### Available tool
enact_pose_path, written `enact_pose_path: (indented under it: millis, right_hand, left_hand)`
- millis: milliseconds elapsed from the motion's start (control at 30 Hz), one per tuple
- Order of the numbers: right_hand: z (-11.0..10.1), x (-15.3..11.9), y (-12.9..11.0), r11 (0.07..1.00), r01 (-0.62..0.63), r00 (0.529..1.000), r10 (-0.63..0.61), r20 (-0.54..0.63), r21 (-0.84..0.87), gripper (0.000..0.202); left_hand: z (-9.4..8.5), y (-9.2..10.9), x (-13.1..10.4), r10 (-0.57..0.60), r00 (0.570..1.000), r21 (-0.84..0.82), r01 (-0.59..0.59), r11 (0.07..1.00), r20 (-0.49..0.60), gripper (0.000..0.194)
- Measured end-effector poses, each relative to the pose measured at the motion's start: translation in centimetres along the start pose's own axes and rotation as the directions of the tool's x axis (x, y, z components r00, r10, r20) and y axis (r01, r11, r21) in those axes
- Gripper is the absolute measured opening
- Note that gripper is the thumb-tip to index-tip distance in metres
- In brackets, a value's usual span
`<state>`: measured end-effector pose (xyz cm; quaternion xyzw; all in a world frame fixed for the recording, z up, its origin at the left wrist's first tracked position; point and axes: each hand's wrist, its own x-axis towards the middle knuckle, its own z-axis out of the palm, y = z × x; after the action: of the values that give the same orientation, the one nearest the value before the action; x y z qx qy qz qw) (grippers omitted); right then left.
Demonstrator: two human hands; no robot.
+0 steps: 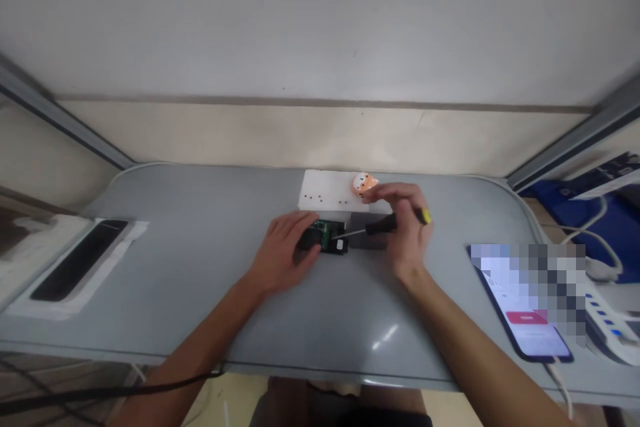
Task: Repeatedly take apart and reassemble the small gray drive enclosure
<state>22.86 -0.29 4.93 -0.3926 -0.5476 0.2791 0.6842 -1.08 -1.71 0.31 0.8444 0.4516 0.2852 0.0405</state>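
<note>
A small black device with an exposed green circuit board (326, 233) lies flat on the grey table. My left hand (285, 250) grips its left end, fingers over the top and thumb along the near side. In my right hand (410, 230) is a screwdriver (383, 224) with a black and yellow handle, its thin shaft pointing left and its tip at the board. A dark flat panel (363, 238) rests just right of the device, partly behind the screwdriver. Behind them, several tiny dark screws sit on a white sheet (325, 187), beside an orange and white figurine (364, 184).
On the right of the grey table (200, 307), a lit phone (525, 317) with a cable lies near a white power strip (610, 327). A black phone-shaped object (80, 260) rests on white material at the left. A black cable (165, 387) crosses my left forearm.
</note>
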Motion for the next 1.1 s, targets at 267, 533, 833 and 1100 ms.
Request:
enact_pose_path:
  millis: [267, 533, 833, 1100]
  right_hand:
    - [0.1, 1.4, 1.5, 0.788, -0.616, 0.757, 0.597, -0.266, 0.016, 0.051]
    - [-0.9, 2.2, 2.7, 0.785, -0.616, 0.784, 0.602, -0.152, -0.064, 0.046]
    - [-1.1, 2.6, 3.2, 0.809, -0.519, 0.854, 0.501, -0.139, -0.277, 0.035]
    - [-1.0, 2.1, 3.0, 0.821, -0.437, 0.899, 0.407, -0.159, -0.366, 0.023]
  left_hand:
    - [0.5, 0.1, 2.4, 0.065, 0.955, -0.082, -0.043, 0.996, 0.290, 0.071]
    - [1.1, 0.2, 3.9, 0.039, 0.952, -0.158, 0.010, 0.987, 0.304, 0.067]
    - [1.8, -0.1, 2.9, 0.040, 0.974, -0.162, -0.003, 0.987, 0.223, 0.067]
    - [2.0, -0.4, 2.7, -0.043, 0.970, -0.189, 0.091, 0.978, 0.241, 0.062]
